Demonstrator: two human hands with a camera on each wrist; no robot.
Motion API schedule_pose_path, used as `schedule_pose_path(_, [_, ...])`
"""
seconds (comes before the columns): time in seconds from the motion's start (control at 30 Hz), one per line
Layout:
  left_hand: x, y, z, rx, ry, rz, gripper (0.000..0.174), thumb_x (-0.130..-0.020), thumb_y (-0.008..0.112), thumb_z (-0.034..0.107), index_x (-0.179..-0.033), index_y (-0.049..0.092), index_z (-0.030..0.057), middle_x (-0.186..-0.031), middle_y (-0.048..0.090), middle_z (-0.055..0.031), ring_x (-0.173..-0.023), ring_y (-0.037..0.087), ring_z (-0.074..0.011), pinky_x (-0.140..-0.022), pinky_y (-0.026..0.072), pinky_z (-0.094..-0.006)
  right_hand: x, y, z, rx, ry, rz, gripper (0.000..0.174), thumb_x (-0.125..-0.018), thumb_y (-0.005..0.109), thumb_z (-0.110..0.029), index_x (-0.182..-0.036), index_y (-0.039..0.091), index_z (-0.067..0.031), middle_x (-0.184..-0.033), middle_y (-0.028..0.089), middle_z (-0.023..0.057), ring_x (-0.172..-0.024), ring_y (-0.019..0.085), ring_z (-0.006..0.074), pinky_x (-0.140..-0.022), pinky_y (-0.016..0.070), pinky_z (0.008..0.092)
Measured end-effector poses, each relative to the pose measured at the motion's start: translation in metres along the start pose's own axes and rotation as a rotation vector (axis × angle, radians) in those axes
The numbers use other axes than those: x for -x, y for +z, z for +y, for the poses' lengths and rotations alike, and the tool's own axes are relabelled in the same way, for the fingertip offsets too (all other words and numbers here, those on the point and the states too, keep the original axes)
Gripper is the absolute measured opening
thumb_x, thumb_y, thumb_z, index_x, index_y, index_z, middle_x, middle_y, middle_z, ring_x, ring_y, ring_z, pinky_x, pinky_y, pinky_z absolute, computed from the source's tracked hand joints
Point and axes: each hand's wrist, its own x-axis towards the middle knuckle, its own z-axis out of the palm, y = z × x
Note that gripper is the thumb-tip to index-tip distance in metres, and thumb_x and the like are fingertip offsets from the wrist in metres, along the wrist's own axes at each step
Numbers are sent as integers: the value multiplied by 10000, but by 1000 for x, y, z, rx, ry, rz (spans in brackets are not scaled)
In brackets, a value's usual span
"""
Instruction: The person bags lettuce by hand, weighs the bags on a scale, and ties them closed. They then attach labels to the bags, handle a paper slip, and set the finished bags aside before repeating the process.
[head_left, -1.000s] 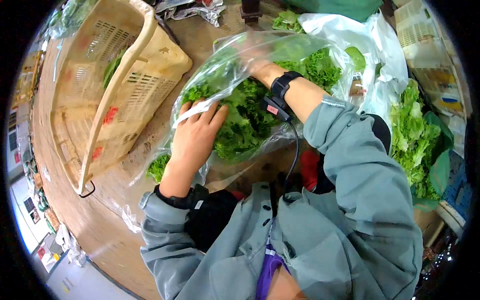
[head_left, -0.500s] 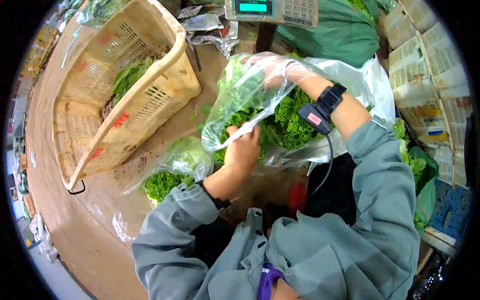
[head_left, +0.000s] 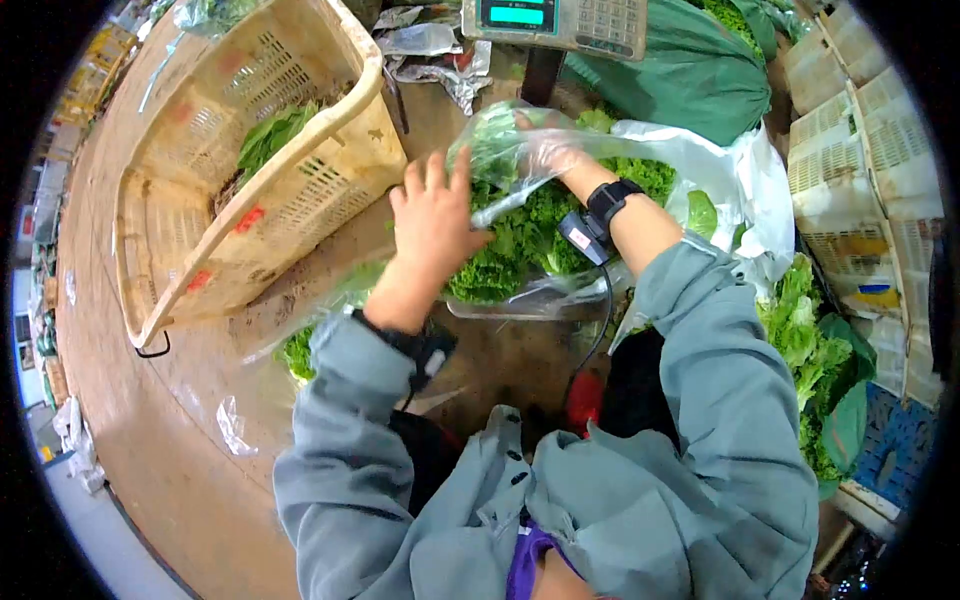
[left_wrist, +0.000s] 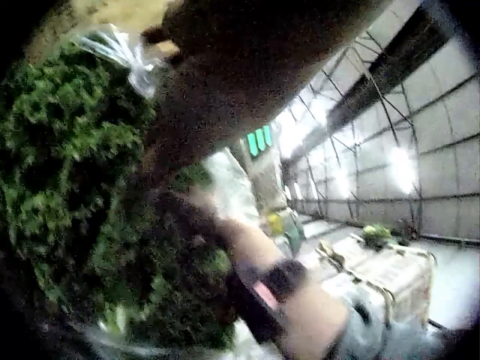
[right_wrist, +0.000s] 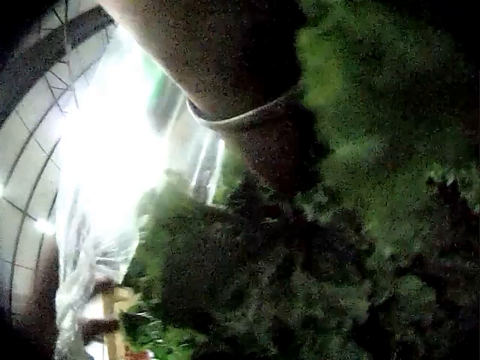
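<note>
In the head view, curly green lettuce (head_left: 520,240) lies in a clear plastic bag (head_left: 508,204) in front of the person. The right hand (head_left: 555,153) reaches inside under the film, blurred, its fingers partly hidden. In the right wrist view, the bag's rim crosses this dark hand (right_wrist: 262,127) among leaves; I cannot tell whether it grips any. At the bag's left side, the left hand (head_left: 430,222) has its fingers raised and spread, its thumb over the lettuce edge. Frilly leaves (left_wrist: 67,150) fill the left part of the left wrist view.
A tall yellowed crate (head_left: 300,200) with leaves inside leans at left. Behind the bag stands a scale display (head_left: 560,22), beside a green sack (head_left: 680,75). More bagged greens (head_left: 295,352) lie near the left forearm. Loose lettuce (head_left: 800,345) and stacked crates (head_left: 850,190) are at right.
The left hand was at the bag's edge with its fingers under the film; it has now come away to the left, fingers spread. The right hand remains inside the bag.
</note>
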Motion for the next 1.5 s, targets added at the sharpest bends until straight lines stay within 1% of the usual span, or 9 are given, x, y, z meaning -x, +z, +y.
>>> schedule_pose_path(0.27, [-23,0,-54,764,-226,-363,264,-833,479,218,-924,610,7,-736,609,-185,-701,598,-291,-660,466,-340,115,-40,-131,276,-27,294,288,-759,510,-176,-942,556,42,-902,580,217,-896,542,334,-784,439,404])
schedule_pose_path(0.37, [-28,-1,-41,1347,-620,-353,237,-835,459,178,-723,545,-12,-556,485,-23,-474,438,-87,-426,328,-235,116,-42,-158,-69,135,325,499,-748,593,-315,-1054,491,66,-971,552,248,-932,522,360,-821,425,407])
schedule_pose_path(0.47, [-28,-32,-22,1486,-545,-362,200,-821,441,133,-712,544,1,-546,448,16,-460,375,-61,-415,269,-221,117,-17,-177,-196,275,531,940,-623,689,-472,-1283,248,32,-1264,292,331,-1137,332,478,-942,327,466])
schedule_pose_path(0.67, [-16,-67,-13,1368,-319,-606,240,-868,478,235,-804,579,26,-527,395,52,-448,328,-31,-407,233,-198,145,12,-148,-490,245,484,1059,-500,773,-479,-1351,229,-160,-1331,174,327,-1185,273,492,-968,310,471])
schedule_pose_path(1.1, [12,-65,1,1956,-211,-897,480,-856,498,92,-1311,357,151,-600,367,58,-398,269,-15,-347,195,-161,127,48,-163,-431,254,662,936,-593,673,-297,-1345,164,-68,-1311,194,332,-1160,258,498,-979,252,506])
schedule_pose_path(1.27, [21,-61,37,1844,-171,-662,502,-815,581,109,-1284,403,135,-689,439,50,-542,380,-18,-446,285,-171,117,66,-169,-1428,5,897,338,-853,455,-333,-1071,487,-76,-936,573,49,-892,549,247,-732,451,374])
schedule_pose_path(1.33, [16,-52,26,1529,-49,-456,438,-795,615,136,-1204,478,59,-718,481,32,-623,441,-39,-527,355,-188,149,45,-158,-344,180,606,382,-749,562,-221,-1096,474,-86,-998,568,104,-919,540,300,-751,447,390])
schedule_pose_path(1.4, [13,-41,1,1349,58,-516,378,-769,643,168,-1079,547,-27,-812,583,-24,-753,528,-90,-681,436,-235,125,71,-139,-850,111,670,517,-628,623,-103,-1127,494,-129,-1033,553,155,-902,539,342,-756,449,406])
schedule_pose_path(1.5, [5,-6,-45,1273,-274,-227,367,-790,608,249,-1020,580,-35,-936,620,-101,-809,575,-163,-733,447,-268,151,16,-168,-114,36,673,570,-585,640,-52,-1134,543,-171,-1028,539,187,-851,545,357,-701,476,403])
